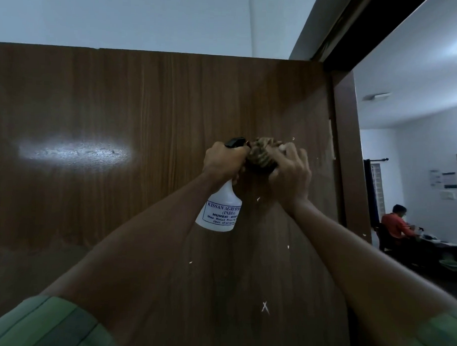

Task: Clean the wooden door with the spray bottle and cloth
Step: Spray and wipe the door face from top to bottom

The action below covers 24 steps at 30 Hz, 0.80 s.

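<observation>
While gripped, cloth (262, 158) within fingers (291, 162).

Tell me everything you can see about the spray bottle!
The spray bottle is white, cloudy plastic with a black spray head on top and blue printed lettering on its side. It hangs roughly upright, tilted a little, held up close in front of the wooden door. The left hand grips its neck, with fingers curled round it. Its head sits right beside the bunched cloth in the right hand. How full it is cannot be told.
</observation>
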### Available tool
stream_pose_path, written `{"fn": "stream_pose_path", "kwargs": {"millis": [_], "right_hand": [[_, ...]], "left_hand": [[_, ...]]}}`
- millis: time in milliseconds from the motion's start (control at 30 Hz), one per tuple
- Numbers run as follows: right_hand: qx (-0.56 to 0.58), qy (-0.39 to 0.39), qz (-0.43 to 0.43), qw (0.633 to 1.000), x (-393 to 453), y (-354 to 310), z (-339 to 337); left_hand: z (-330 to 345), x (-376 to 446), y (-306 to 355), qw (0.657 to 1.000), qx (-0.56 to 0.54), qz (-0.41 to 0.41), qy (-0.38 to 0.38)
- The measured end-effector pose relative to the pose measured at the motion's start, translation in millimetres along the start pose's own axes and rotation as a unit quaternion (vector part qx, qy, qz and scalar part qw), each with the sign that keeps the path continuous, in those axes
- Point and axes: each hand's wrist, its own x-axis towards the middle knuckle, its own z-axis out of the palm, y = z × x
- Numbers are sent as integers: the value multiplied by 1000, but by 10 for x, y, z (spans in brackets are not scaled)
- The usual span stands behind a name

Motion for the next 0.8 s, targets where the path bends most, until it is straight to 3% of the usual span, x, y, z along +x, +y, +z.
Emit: {"fn": "stream_pose_path", "kwargs": {"millis": [100, 133, 200, 267, 333, 400, 567, 600, 733, 800], "right_hand": [[-8, -30, -203, 979, -428, 146, -48], [-13, -40, -232, 972, -437, 243, -93], [-19, -51, -177, 983, -178, 428, -131], [-19, -39, -34, 998, 269, 536, -123], [-16, -45, 47, 998, 607, 522, -114], [-12, -39, 51, 998, 619, 470, -123], [-15, -74, -145, 987, -156, 831, -259], [-15, -80, -148, 986, -77, 933, -288], [-16, -49, 46, 998, 610, 1083, -288], [-15, -45, 61, 997, 531, 1043, -279]], "left_hand": [[122, 30, 115, 1000, -9, -8, 7], [170, 27, 151, 1000, -11, -6, 2], [262, 39, 209, 1000, -3, -4, 0], [352, 60, 256, 1000, -1, 8, -13], [430, 78, 308, 999, -6, 15, -29], [498, 99, 366, 1000, -14, 9, -24], [694, 68, 440, 1000, -19, -19, -9], [731, 54, 441, 1000, -15, -17, -16], [893, 32, 422, 1000, 12, -10, -10], [988, 16, 405, 1000, 13, -13, -19]]}}
